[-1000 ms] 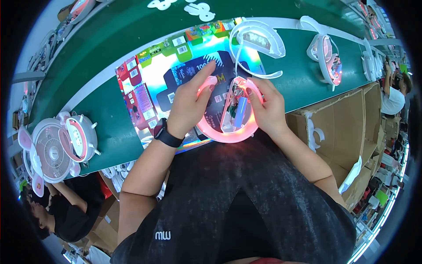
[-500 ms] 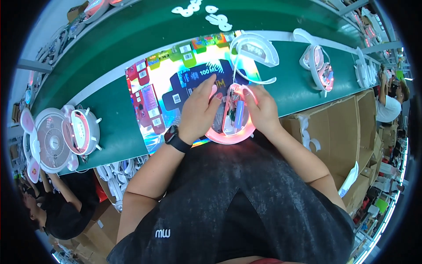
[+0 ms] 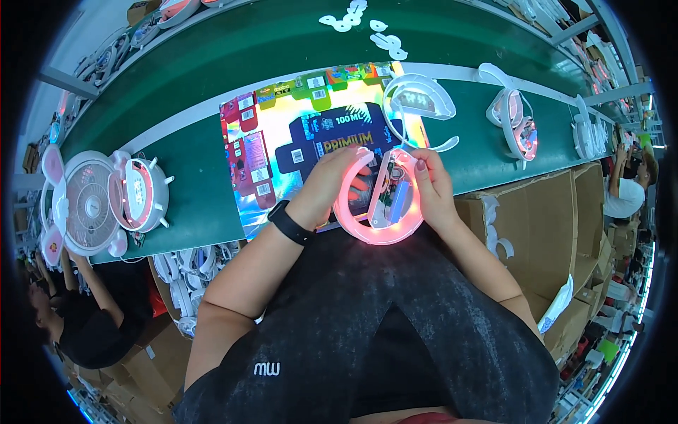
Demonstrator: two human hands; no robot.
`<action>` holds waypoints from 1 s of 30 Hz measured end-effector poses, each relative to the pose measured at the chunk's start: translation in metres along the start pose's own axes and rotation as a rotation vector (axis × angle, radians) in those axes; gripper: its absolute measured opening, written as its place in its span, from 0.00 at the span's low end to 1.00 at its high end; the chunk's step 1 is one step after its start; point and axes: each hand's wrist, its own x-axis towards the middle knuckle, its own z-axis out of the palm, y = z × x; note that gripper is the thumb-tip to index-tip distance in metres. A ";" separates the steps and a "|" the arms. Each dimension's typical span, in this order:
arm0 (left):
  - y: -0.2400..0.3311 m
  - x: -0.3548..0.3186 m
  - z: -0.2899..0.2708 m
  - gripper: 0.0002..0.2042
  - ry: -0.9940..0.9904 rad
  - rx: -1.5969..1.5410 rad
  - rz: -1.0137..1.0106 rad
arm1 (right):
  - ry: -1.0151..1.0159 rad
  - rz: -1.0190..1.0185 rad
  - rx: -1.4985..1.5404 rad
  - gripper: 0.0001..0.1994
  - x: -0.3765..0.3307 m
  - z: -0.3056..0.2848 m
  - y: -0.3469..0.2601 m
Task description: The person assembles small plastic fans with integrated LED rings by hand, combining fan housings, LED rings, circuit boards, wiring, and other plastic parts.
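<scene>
A round lamp housing [image 3: 381, 234] with a glowing pink rim is held near my body, over the front edge of the bench. Its half-round inner compartment lies uncovered, showing a blue cylindrical battery [image 3: 400, 201] and a small circuit board with wires. My left hand [image 3: 326, 178] is closed round the left side of the rim, some fingers reaching inside the ring. At the upper right of the rim, my right hand [image 3: 436, 189] grips it with thumb and fingers. Just beyond lies a white half-round cover [image 3: 431, 104] with a curved white strip [image 3: 446, 145] beside it.
Shiny printed cardboard sheets [image 3: 248, 215] lie beneath the work on the green bench [image 3: 201, 198]. Left stands a white fan [image 3: 90, 205] beside another ring housing [image 3: 145, 194]. More housings [image 3: 522, 134] sit at right. A large cardboard box [image 3: 533, 226] stands at my right; co-workers are on both sides.
Both hands have closed more firmly on the rim. The left fingers now wrap the ring's left side, and the housing is turned slightly. The whole view has shifted a little.
</scene>
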 end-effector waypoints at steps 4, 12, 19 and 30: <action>0.006 -0.007 0.007 0.19 -0.027 0.433 0.185 | -0.004 -0.063 -0.100 0.12 -0.001 0.004 -0.005; 0.005 -0.001 -0.002 0.20 -0.035 0.305 0.187 | -0.079 0.012 -0.186 0.18 0.009 -0.003 -0.022; 0.028 -0.009 -0.012 0.29 -0.085 0.026 0.130 | -0.245 -0.064 -0.442 0.18 0.026 -0.048 -0.041; -0.001 -0.006 -0.010 0.21 0.042 0.213 0.394 | -0.006 -0.374 -0.516 0.20 0.001 -0.007 -0.015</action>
